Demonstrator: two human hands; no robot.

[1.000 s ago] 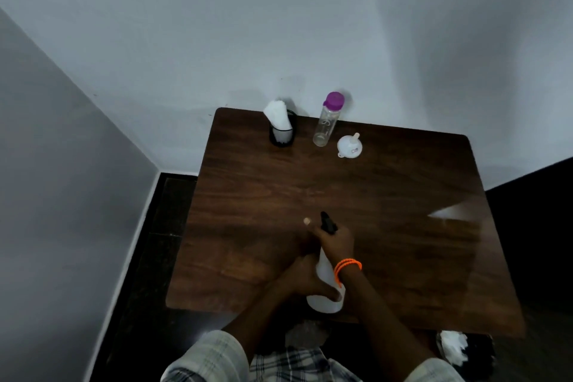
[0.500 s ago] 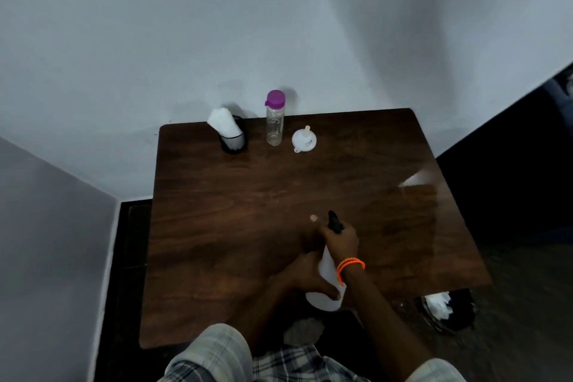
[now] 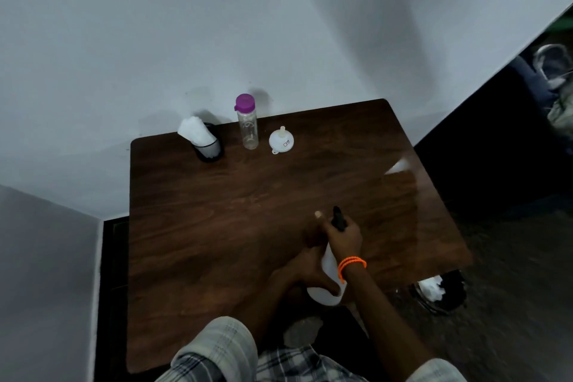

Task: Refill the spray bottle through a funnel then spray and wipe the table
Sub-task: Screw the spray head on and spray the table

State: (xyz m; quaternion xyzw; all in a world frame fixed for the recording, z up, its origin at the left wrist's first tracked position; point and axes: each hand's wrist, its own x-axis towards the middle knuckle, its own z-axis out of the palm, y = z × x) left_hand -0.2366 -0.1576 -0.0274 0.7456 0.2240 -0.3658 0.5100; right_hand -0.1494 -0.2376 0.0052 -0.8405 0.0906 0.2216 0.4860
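My left hand [image 3: 305,273] is gripping the white spray bottle's [image 3: 327,284] body, fingers curled round it, at the wooden table's [image 3: 217,226] near edge. My right hand [image 3: 342,237] is wrapping its black spray head [image 3: 338,219]. The funnel [image 3: 281,141] is sitting at the far edge.

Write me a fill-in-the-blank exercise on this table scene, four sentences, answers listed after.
1. The right hand grips the black ____ of the white spray bottle.
2. The clear bottle at the back of the table has a ____ cap.
3. The white funnel lies to the ____ of the clear bottle as seen here.
4. The left hand holds the spray bottle's ____ body.

Missing words: head; purple; right; white
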